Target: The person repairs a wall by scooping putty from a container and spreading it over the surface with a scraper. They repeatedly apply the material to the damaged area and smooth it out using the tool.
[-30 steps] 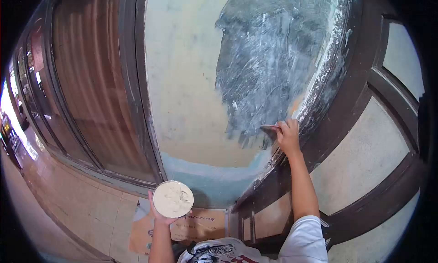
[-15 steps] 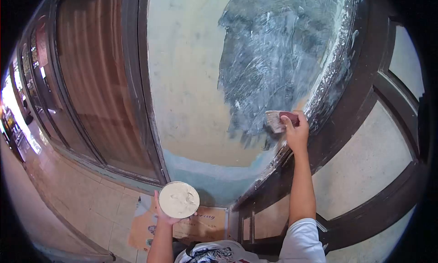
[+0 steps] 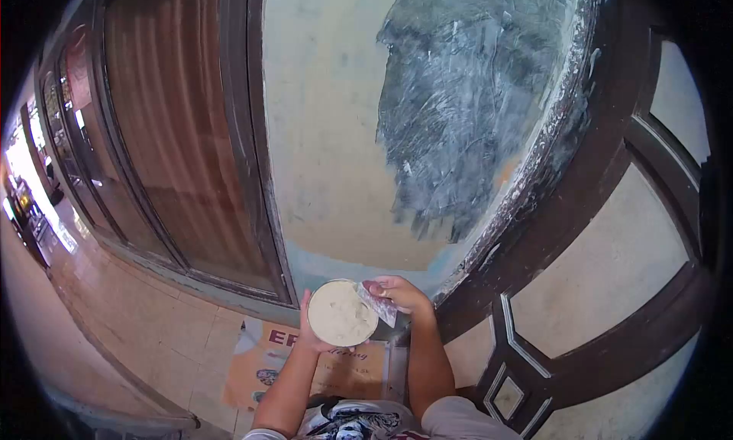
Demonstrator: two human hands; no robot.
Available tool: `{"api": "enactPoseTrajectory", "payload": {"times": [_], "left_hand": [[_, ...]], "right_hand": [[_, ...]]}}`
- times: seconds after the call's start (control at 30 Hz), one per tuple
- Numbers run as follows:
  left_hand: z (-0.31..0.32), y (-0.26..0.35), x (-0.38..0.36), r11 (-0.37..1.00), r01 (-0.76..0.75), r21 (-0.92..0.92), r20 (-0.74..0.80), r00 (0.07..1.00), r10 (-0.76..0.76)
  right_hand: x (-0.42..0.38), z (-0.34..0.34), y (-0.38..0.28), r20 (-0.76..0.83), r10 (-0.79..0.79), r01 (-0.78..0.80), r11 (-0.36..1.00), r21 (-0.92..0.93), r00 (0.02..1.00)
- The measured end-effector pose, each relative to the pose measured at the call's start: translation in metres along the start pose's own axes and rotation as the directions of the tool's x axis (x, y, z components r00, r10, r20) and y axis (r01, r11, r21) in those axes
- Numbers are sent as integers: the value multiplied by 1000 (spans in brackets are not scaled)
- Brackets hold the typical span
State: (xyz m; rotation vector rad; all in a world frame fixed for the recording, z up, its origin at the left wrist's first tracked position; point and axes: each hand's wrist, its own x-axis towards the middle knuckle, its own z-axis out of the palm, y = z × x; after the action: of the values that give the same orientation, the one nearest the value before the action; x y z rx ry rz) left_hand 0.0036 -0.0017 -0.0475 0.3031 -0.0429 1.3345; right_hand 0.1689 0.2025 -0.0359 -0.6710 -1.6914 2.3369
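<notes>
Left hand (image 3: 309, 335) gripping round putty tub (image 3: 341, 312) from below, right hand (image 3: 398, 293) clasped on putty knife (image 3: 378, 303) at the tub's right rim, grey-skimmed wall patch (image 3: 466, 112) above the tub, printed cardboard (image 3: 305, 360) beneath it on the floor

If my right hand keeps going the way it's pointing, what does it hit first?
Most likely the putty in the tub. The right hand points its scraper left, blade already at the tub's rim; depth is hard to judge.

Both forearms raised close together before the chest. Left hand (image 3: 307, 329) cupped, fingers curled upward in a grip. Right hand (image 3: 401, 293) just beside it, palm down, fingers apparently pinched shut; fingertips partly hidden.
</notes>
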Motion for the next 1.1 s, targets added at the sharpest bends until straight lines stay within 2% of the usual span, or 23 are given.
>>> {"api": "enactPoseTrajectory", "payload": {"times": [0.07, 0.1, 0.13, 0.17, 0.2, 0.27, 0.3, 0.37, 0.4, 0.43, 0.47, 0.5, 0.53, 0.57, 0.63, 0.7, 0.77, 0.8, 0.83, 0.9, 0.97, 1.03, 1.1], "left_hand": [[-3, 2, -3, 999, 22, -25, 6, 1000, -22], [1, -1, -5, 993, -75, -92, -175, 983, 58], [-3, 2, -8, 998, -33, -50, -84, 996, 28], [-8, 5, -11, 1000, 4, -6, 4, 1000, -4], [-8, 6, -14, 1000, 3, -11, 9, 1000, -3], [-7, 8, -24, 996, -85, -39, -186, 980, 76], [-2, 9, -31, 996, -82, -44, -185, 980, 72], [11, 15, -39, 989, -127, 71, -96, 986, 134], [14, 18, -43, 984, -157, 79, -28, 987, 160], [18, 20, -47, 985, -156, 79, -22, 987, 158], [22, 23, -51, 982, -187, 40, -43, 981, 189], [26, 25, -56, 976, -216, -2, -70, 974, 216], [30, 28, -59, 984, -171, 47, 24, 985, 170], [32, 27, -62, 975, -211, 74, -57, 975, 216], [28, 28, -62, 980, -180, 85, -20, 983, 182], [29, 25, -61, 976, -177, 128, -49, 982, 185], [36, 23, -56, 958, -170, 233, -90, 977, 195], [40, 22, -54, 958, -166, 234, -89, 977, 192], [43, 22, -52, 958, -161, 236, -86, 979, 186], [49, 22, -47, 960, -147, 239, -66, 984, 168], [53, 23, -44, 963, -133, 233, -24, 990, 142], [55, 26, -40, 966, -111, 232, -32, 992, 122], [59, 27, -38, 967, -94, 238, 7, 995, 95]], "right_hand": [[-3, 3, 10, 5, 8, -8, 999, 37, 1000], [-6, 5, 11, 16, 18, -19, 998, 64, 1000], [-5, 12, 15, -71, 8, -5, 999, 49, 997], [-5, 14, 14, -76, 9, -5, 999, 44, 997], [-6, 16, 13, -102, 24, -24, 1000, 0, 994], [-8, 19, 13, -146, 71, -73, 997, -7, 987], [-8, 18, 19, -150, 73, -75, 997, -6, 986], [-7, 18, 31, -489, -130, 33, 979, -201, 863], [0, 11, 48, -662, -144, 89, 989, -117, 735], [-6, 10, 56, -663, -150, 93, 988, -121, 733], [-13, 6, 62, -681, -20, 173, 972, 158, 732], [-20, 10, 64, -662, 115, 244, 872, 424, 740], [-24, 14, 66, -665, 116, 241, 875, 420, 737], [-28, 17, 69, -667, 58, 303, 859, 413, 743], [-38, 34, 68, -667, -53, 422, 810, 406, 743], [-43, 44, 61, -678, -88, 436, 824, 362, 730], [-48, 51, 52, -648, -346, 391, 917, -81, 678], [-49, 58, 47, -644, -479, 435, 867, -242, 597], [-56, 67, 38, -645, -480, 438, 866, -241, 595], [-74, 85, 19, -400, -779, 395, 602, -694, 483], [-92, 104, 3, -372, -790, 365, 571, -735, 488], [-106, 114, -6, -114, -873, 256, 260, -931, 475], [-111, 120, -8, -102, -873, 247, 244, -938, 478]]}}
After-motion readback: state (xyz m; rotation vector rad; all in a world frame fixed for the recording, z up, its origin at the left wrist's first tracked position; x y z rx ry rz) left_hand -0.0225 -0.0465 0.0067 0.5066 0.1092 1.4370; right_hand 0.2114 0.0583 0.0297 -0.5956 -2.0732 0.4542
